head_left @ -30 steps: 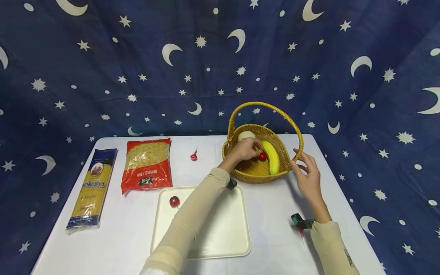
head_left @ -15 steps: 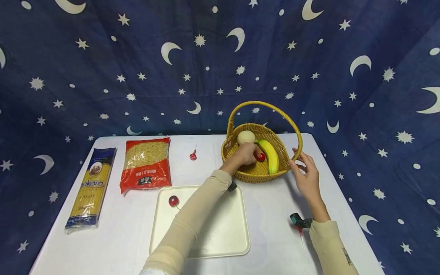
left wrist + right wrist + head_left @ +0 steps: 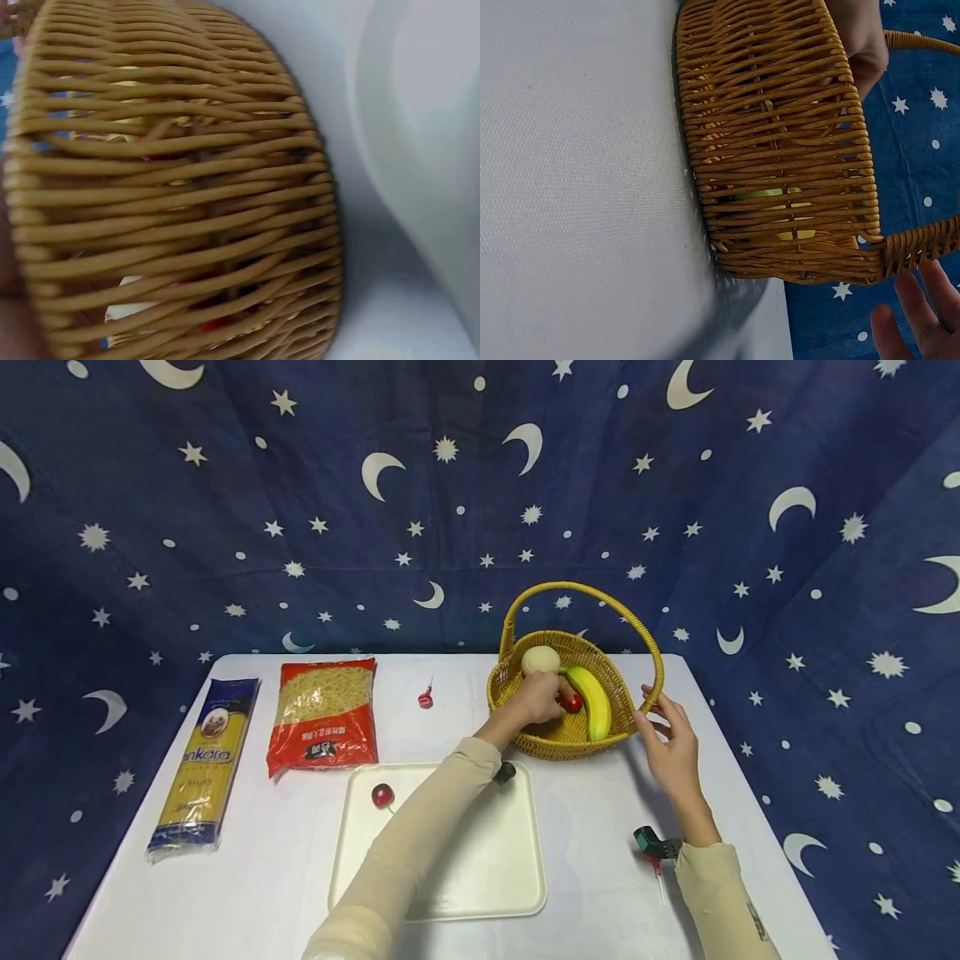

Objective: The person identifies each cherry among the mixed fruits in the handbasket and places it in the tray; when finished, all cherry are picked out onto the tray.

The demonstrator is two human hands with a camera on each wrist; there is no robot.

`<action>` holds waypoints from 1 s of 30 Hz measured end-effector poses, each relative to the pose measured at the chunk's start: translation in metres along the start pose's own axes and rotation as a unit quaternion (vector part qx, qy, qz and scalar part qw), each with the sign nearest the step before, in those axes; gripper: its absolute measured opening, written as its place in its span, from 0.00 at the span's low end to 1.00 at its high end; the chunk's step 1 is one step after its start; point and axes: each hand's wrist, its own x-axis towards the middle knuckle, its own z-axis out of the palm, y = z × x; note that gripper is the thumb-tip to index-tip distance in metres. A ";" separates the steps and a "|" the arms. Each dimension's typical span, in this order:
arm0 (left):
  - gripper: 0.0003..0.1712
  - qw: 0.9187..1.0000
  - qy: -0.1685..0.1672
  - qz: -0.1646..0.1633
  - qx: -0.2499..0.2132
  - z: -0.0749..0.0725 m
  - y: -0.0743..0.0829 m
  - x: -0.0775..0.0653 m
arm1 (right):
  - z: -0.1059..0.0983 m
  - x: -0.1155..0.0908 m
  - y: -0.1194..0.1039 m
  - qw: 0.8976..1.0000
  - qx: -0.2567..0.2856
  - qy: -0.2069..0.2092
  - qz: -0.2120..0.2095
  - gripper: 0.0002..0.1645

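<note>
Wicker basket at far right of bench, handle up. Left hand is down inside it, fingers bent beside a red fruit; can't tell if pinched. Right hand has fingers loosely extended, tips at the handle's right foot, not wrapped round it. Also in basket: banana, pale round item. Cream tray in front, under left sleeve, cherry on it. Left side: red pasta bag, blue-yellow spaghetti pack.
</note>
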 end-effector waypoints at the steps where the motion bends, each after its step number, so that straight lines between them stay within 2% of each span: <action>1: 0.15 1.000 0.009 0.005 0.000 -0.003 0.000 -0.002 | 0.000 0.000 -0.001 1.000 0.000 0.001 0.000 0.27; 6: 0.16 0.998 0.046 0.022 -0.023 -0.018 0.004 -0.014 | 0.002 0.000 -0.004 1.000 0.001 0.003 0.005 0.27; 10: 0.16 0.995 0.072 0.033 -0.058 -0.031 0.008 -0.028 | 0.003 -0.001 -0.005 1.000 -0.001 0.006 0.004 0.28; 15: 0.15 0.985 0.109 0.045 -0.123 -0.045 0.013 -0.053 | 0.002 -0.002 -0.005 1.000 -0.016 0.013 0.006 0.28; 20: 0.17 0.971 0.159 0.057 -0.170 -0.059 0.010 -0.091 | 0.004 -0.003 -0.006 0.999 -0.029 0.011 0.012 0.29; 25: 0.18 0.962 0.203 0.070 -0.167 -0.067 0.007 -0.131 | 0.004 -0.003 -0.008 0.999 -0.030 0.001 0.019 0.29; 30: 0.17 0.957 0.232 0.075 -0.159 -0.074 0.003 -0.165 | 0.004 -0.005 -0.011 0.998 -0.046 0.006 0.031 0.29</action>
